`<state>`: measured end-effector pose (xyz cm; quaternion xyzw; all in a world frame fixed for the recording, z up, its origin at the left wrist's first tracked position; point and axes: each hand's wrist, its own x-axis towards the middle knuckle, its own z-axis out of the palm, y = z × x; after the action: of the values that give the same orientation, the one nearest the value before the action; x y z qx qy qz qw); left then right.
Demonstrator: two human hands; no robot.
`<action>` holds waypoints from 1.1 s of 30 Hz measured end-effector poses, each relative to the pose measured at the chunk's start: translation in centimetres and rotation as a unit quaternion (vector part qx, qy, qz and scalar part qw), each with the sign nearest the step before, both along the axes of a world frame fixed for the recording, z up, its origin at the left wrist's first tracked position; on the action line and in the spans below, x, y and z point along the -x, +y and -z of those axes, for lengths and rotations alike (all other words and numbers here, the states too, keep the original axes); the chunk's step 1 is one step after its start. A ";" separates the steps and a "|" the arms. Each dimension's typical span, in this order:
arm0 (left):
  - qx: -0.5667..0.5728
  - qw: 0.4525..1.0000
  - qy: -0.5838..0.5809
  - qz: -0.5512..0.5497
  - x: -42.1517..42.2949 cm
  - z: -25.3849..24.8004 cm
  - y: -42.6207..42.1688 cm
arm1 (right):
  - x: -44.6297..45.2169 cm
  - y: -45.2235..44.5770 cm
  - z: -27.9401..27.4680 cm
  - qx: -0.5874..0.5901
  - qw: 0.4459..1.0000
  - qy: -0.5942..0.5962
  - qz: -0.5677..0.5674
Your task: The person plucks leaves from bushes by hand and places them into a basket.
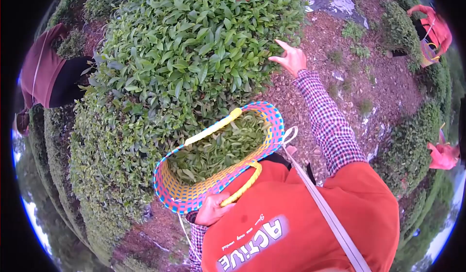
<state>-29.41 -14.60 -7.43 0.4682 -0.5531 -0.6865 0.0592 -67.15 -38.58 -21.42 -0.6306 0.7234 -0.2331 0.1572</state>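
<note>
Up at the right edge of the tea bush (194, 43), my right hand (292, 60) has its thumb and index finger spread apart, with nothing visible between them. A woven basket (275, 131) in pink, blue and yellow hangs in front of my body and holds a layer of picked green leaves (218, 148). My left hand (213, 210) is closed on the basket's near side, by the lower end of a yellow braided handle (245, 187); some of its fingers are hidden. The other yellow handle (213, 127) lies along the far rim.
A white strap (330, 211) runs from the basket across my red top. Brown littered ground (359, 87) lies to the right, with a plastic sheet (340, 5). One person (43, 73) bends at the left; others (434, 31) in pinkish-red stand among bushes at the right.
</note>
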 end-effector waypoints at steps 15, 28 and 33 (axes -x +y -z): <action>0.054 0.997 -0.015 -0.048 -0.1 0.4 -0.1 | -0.4 3.9 -7.3 0.180 0.831 -0.514 0.113; 0.077 0.995 -0.020 -0.064 -0.1 0.8 0.5 | 5.2 -0.6 6.7 -0.071 0.900 -0.390 0.180; 0.056 0.993 -0.009 -0.106 0.6 0.5 0.7 | 4.2 -3.6 7.4 0.039 0.838 -0.479 0.259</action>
<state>-30.00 -13.92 -7.97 0.5263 -0.5383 -0.6403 0.1523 -71.34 -42.13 -28.82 -0.2357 0.6853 -0.5659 0.3931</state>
